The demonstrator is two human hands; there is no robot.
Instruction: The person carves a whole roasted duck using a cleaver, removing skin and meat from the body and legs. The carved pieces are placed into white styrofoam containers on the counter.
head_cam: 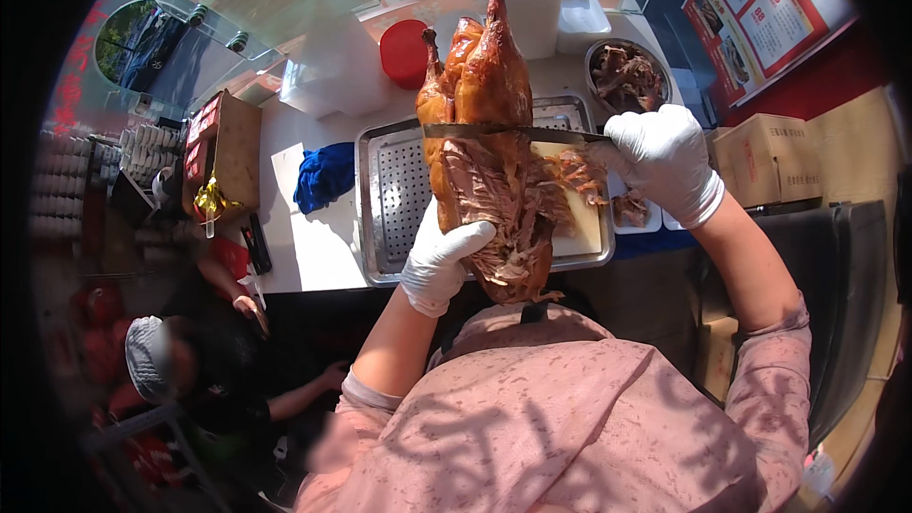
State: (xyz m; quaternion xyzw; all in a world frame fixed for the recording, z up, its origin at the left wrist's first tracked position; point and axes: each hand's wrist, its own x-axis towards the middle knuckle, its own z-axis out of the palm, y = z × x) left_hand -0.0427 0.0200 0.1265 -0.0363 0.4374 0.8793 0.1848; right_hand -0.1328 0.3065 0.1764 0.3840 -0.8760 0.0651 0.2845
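Note:
A roast duck or similar roast bird (491, 185) is held up over a perforated metal tray (399, 185), its legs pointing away from me and its lower part cut down to pale meat. My gloved left hand (442, 256) grips the near end, thumb on the meat. My gloved right hand (659, 157) is closed on the handle of a knife (563, 135), whose blade lies crosswise against the bird below the legs. Cut meat (578, 174) rests on a pale cutting board (586, 224) in the tray, partly hidden by the bird.
A bowl of meat pieces (627, 78), white containers (524, 7) and a red round object (405, 53) stand behind. A blue cloth (324, 177), a cardboard box (239, 157) and a black-handled tool (256, 246) lie left. Another person (206, 363) is at lower left; cartons (769, 160) are right.

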